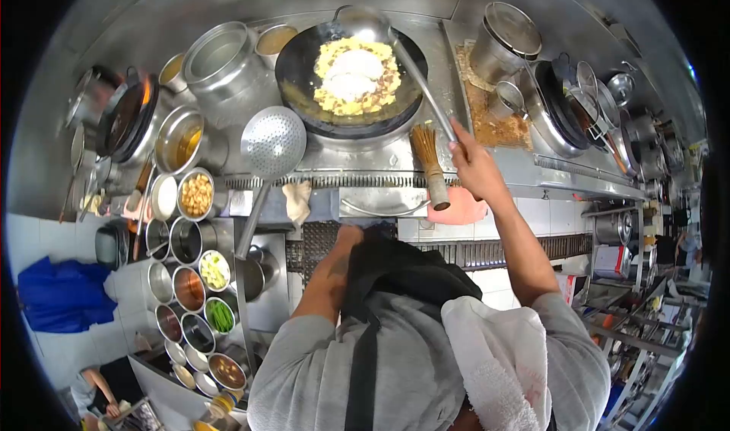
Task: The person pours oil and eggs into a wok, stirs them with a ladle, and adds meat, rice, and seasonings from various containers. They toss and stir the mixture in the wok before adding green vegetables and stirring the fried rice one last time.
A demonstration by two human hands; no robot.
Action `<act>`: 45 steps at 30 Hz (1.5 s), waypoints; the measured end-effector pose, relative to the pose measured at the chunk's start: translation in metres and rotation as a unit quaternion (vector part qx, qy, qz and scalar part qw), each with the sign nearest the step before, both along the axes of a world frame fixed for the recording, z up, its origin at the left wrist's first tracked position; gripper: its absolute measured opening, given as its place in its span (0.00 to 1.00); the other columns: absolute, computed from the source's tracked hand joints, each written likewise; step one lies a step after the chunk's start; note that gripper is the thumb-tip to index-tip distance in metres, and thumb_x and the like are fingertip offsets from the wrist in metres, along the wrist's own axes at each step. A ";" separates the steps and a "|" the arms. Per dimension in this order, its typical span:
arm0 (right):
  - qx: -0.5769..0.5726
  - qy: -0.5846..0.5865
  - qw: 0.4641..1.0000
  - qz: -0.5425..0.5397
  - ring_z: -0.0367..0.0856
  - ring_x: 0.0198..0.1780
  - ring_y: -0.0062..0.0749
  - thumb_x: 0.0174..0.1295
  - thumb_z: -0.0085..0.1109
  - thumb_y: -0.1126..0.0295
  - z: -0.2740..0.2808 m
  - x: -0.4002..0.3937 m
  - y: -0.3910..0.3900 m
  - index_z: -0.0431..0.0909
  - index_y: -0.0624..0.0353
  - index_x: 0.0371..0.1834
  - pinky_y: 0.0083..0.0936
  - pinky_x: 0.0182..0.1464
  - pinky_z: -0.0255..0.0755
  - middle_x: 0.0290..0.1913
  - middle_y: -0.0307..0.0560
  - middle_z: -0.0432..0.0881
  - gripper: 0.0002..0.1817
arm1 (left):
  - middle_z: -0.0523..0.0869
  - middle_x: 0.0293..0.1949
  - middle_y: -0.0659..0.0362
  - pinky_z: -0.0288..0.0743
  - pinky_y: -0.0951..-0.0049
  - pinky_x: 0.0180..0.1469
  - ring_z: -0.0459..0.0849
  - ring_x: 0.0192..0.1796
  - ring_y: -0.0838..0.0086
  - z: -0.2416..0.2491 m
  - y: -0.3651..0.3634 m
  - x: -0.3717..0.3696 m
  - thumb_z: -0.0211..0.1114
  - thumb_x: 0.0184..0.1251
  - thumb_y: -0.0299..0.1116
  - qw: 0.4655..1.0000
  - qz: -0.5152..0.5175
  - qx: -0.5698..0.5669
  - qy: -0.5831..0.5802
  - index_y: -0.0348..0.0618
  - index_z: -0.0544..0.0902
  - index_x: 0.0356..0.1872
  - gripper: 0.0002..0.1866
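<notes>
Nearest, a towel (494,362) hangs on the shoulder. My left grip (350,235) is low by the near edge of the desk (380,160), partly hidden; I cannot tell whether it is open or closed. To its left, tins stand in rows, one with green pieces (220,315). A cloth (297,201) lies at the desk's edge. The skimmer (274,138) rests left of the wok, its handle reaching past that edge; the brush (427,153) lies right of the wok. My right grip (471,161) is closed on the ladle (426,89) near the handle's end. Beyond, the wok (293,100) holds yellow and brown food (346,108), a white mass (353,74) on top; glare hides its texture. The ladle's bowl is at the wok's far side, blurred, contents not readable. In my judgement the step in hand is ladle work at the wok, the white mass lying largely unmixed. From this position, a move calls for a firm hold on the long handle, a controlled bowl angle and clearance from the rim. Farthest, a pot (275,42) stands at the wok's far left.
</notes>
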State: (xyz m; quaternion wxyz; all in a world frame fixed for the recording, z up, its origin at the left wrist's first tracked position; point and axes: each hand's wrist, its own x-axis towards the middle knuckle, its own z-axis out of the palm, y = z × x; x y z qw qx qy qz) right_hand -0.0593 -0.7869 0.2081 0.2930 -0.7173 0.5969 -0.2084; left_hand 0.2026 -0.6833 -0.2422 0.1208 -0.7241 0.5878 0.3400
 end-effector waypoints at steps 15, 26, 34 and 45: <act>-0.371 0.154 0.913 -0.072 0.76 0.57 0.55 0.60 0.52 0.67 -0.119 0.071 0.057 0.67 0.62 0.69 0.49 0.59 0.71 0.54 0.61 0.76 0.31 | 0.84 0.48 0.38 0.77 0.56 0.55 0.83 0.52 0.49 0.066 0.020 0.063 0.63 0.66 0.45 0.972 -0.177 0.020 0.156 0.34 0.79 0.57 0.27; 0.367 0.087 0.756 -0.534 0.87 0.49 0.48 0.55 0.64 0.60 -0.337 -0.086 0.401 0.86 0.60 0.43 0.44 0.52 0.79 0.45 0.58 0.87 0.17 | 0.85 0.47 0.38 0.77 0.54 0.54 0.84 0.52 0.48 0.053 -0.071 -0.034 0.61 0.66 0.48 0.954 -0.254 -0.097 0.126 0.35 0.81 0.53 0.25; 0.343 0.091 0.550 -0.756 0.88 0.35 0.33 0.57 0.54 0.66 -0.354 -0.059 0.672 0.87 0.62 0.40 0.35 0.41 0.82 0.39 0.59 0.87 0.16 | 0.85 0.46 0.39 0.76 0.52 0.54 0.84 0.51 0.47 0.054 0.144 -0.103 0.60 0.66 0.51 0.786 -0.557 0.142 0.228 0.36 0.82 0.50 0.25; 0.434 -0.425 0.531 -0.591 0.85 0.32 0.34 0.46 0.70 0.61 -0.541 -0.085 0.698 0.87 0.63 0.36 0.36 0.34 0.82 0.34 0.48 0.88 0.18 | 0.86 0.45 0.40 0.76 0.50 0.53 0.84 0.50 0.46 0.069 0.087 -0.352 0.58 0.67 0.54 0.713 -0.695 0.026 0.084 0.38 0.84 0.46 0.26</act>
